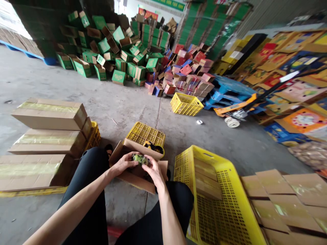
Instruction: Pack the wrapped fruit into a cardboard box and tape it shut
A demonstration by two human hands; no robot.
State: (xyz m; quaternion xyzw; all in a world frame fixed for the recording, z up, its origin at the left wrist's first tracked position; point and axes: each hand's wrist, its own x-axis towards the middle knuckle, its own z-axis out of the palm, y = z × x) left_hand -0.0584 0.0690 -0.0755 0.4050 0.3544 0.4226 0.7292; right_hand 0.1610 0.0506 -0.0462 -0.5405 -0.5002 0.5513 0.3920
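Above an open cardboard box (141,180) between my knees, both my hands hold a small green, dark-marked packet in shiny clear wrap (141,159). My left hand (124,162) pinches its left end and my right hand (153,167) grips the right end. What the packet contains is too small to tell. The box stands with its flaps spread outward, its inside mostly dark and partly covered by my hands. Just behind it is an upturned yellow crate (146,133), with a black and yellow object (152,146) lying at its near edge.
Taped cardboard boxes (43,139) are stacked at my left on yellow crates. To my right stand a large yellow crate (222,204) with flat cardboard inside and more taped boxes (283,200). Farther off are another yellow crate (186,103), a pallet jack (237,109), blue pallets (227,88) and heaped green cartons (119,77).
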